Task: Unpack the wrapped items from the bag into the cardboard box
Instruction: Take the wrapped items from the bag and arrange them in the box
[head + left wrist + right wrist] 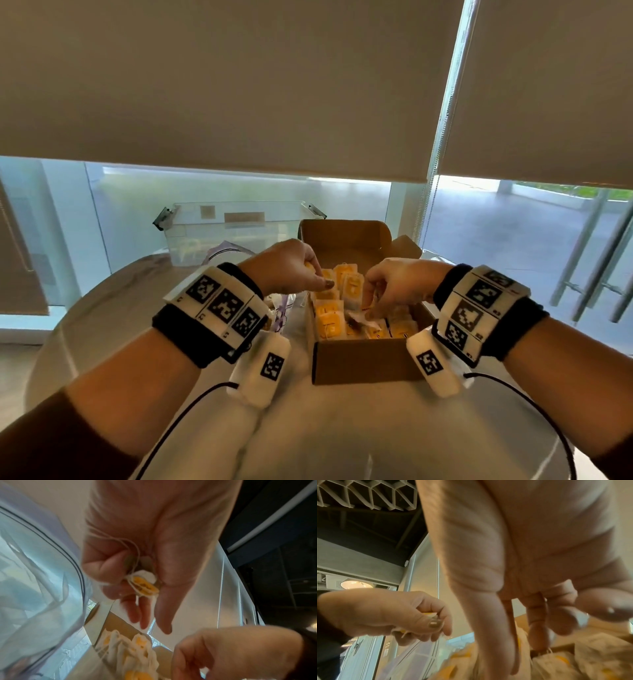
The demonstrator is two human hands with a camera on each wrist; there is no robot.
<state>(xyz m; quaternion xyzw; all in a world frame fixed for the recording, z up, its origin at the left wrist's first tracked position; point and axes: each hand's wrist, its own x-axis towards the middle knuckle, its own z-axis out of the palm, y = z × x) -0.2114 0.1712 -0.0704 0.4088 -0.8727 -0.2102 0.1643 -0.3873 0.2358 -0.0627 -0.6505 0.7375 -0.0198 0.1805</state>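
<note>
Two hands are working over the cardboard box (366,363), which is sitting open on the pale round counter (342,428) with its lid flap standing up on the far side. The left hand (287,265) is hovering above the box's left rim, and its grip is closing on one wrapped item (143,584): in the left wrist view the small white packet with a yellow centre is lying tucked between the thumb and the curled fingers, close against the palm, with its thin string looping up over the fingers. The right hand (394,284) is reaching down into the middle of the box, fingers pointing downward among the packed wrapped items (334,323); in the head view its fingertips are pinching a pale crumpled packet (359,317) lying on top of the others, though in the right wrist view blur is making the exact hold hard to read. Rows of white-and-yellow packets are filling most of the box, standing on edge side by side. The clear plastic bag (279,308) is lying crumpled on the counter just left of the box, partly behind the left wrist. Beyond the box, to its far left, a clear plastic bin (236,233) is standing beside the window.
</note>
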